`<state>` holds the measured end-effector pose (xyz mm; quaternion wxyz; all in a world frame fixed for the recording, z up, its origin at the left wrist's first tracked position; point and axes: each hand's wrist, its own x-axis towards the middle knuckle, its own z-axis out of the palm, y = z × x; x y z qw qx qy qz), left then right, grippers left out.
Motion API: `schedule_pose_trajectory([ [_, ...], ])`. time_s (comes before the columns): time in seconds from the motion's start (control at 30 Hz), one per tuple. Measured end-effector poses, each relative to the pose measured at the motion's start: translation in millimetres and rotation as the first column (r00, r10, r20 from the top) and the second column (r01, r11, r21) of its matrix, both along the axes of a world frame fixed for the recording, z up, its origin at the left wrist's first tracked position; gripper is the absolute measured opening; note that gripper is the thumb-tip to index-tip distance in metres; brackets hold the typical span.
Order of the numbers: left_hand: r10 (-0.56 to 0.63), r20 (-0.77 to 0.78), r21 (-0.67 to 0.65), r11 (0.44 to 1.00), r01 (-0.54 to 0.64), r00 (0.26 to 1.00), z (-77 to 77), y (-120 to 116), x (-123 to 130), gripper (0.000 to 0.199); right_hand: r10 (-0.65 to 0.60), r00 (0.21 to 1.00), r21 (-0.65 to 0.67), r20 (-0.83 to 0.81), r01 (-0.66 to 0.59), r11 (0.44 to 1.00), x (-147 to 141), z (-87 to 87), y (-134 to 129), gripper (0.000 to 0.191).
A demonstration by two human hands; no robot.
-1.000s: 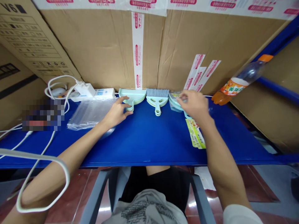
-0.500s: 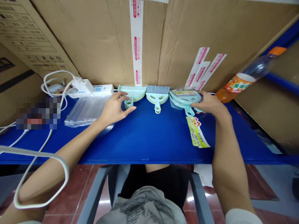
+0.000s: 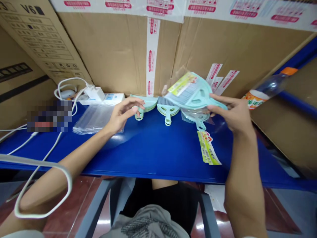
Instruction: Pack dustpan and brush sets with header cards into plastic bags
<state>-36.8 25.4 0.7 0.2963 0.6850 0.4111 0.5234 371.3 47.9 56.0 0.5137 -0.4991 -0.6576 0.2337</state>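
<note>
My right hand [image 3: 231, 110] pinches the handle end of a mint-green brush-and-dustpan set [image 3: 201, 94] and holds it tilted above the table. Clear plastic film surrounds its left end, with a yellow-green label over the grey bristles. Below it lies another bagged green set [image 3: 200, 119]. In the middle sits a stack of hand brushes [image 3: 168, 110], handles toward me. My left hand [image 3: 123, 114] is open, fingers curved and apart, at the handles of the stacked green dustpans [image 3: 150, 104]; whether it touches them I cannot tell.
Loose printed labels [image 3: 209, 148] lie at right on the blue table [image 3: 153, 155]. Clear plastic bags [image 3: 92, 120] and a power strip [image 3: 114, 98] are at left. A bottle [image 3: 268, 87] stands at the right. Large cartons [image 3: 119, 49] wall the back. A white cable [image 3: 70, 180] loops over my left forearm.
My right hand has lifted a bagged brush-and-dustpan set off the pile at right, up and to the left. My left hand stays near the dustpans. The view has tilted upward.
</note>
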Motion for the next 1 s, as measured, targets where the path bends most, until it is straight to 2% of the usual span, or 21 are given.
schedule_pose_trajectory([
  [0.1,0.030,0.058,-0.104,0.994,-0.024,0.998,3.3,2.9,-2.4,0.062,0.214,0.977,-0.039,-0.023,-0.214,0.976,-31.0,-17.1,4.3,0.057],
  [0.2,-0.021,0.145,-0.199,0.979,0.050,0.989,0.3,10.5,-8.7,0.048,0.363,0.931,-0.114,-0.031,-0.364,0.924,-56.6,-29.6,3.3,0.059],
  [0.3,-0.067,0.250,-0.281,0.950,0.138,0.966,-5.6,16.2,-12.0,0.033,0.431,0.902,-0.123,-0.012,-0.429,0.895,-69.9,-39.0,2.0,0.058],
  [0.4,-0.021,0.345,-0.273,0.954,0.121,0.939,-7.3,18.1,-11.2,0.028,0.454,0.891,-0.105,-0.001,-0.451,0.886,-75.0,-47.1,3.3,0.056],
  [0.47,0.028,0.395,-0.194,0.980,0.053,0.918,-4.5,17.8,-11.1,0.038,0.448,0.894,-0.097,0.010,-0.445,0.890,-77.1,-50.9,4.0,0.054],
  [0.53,0.054,0.394,-0.121,0.993,-0.007,0.917,0.0,16.9,-12.2,0.045,0.442,0.897,-0.079,0.017,-0.439,0.895,-79.2,-53.0,3.3,0.052],
  [0.57,0.055,0.374,-0.115,0.993,-0.012,0.926,2.0,16.5,-13.0,0.042,0.438,0.899,-0.064,0.017,-0.436,0.898,-80.4,-53.4,2.4,0.051],
  [0.67,0.025,0.314,-0.230,0.972,0.051,0.949,4.3,15.6,-14.9,0.022,0.423,0.906,-0.014,0.019,-0.423,0.906,-84.5,-53.4,-1.4,0.050],
  [0.77,-0.035,0.336,-0.367,0.915,0.166,0.941,0.9,16.1,-14.9,0.022,0.434,0.901,-0.015,0.011,-0.434,0.901,-89.0,-53.6,-4.8,0.050],
  [0.83,-0.047,0.386,-0.404,0.889,0.215,0.921,-2.1,16.3,-14.3,0.023,0.455,0.890,-0.034,-0.017,-0.456,0.890,-91.8,-54.3,-6.3,0.047],
  [1.0,-0.038,0.382,-0.449,0.866,0.221,0.924,-4.3,12.7,-12.7,0.021,0.513,0.844,-0.078,-0.155,-0.528,0.846,-98.1,-53.6,-11.2,0.052],
])
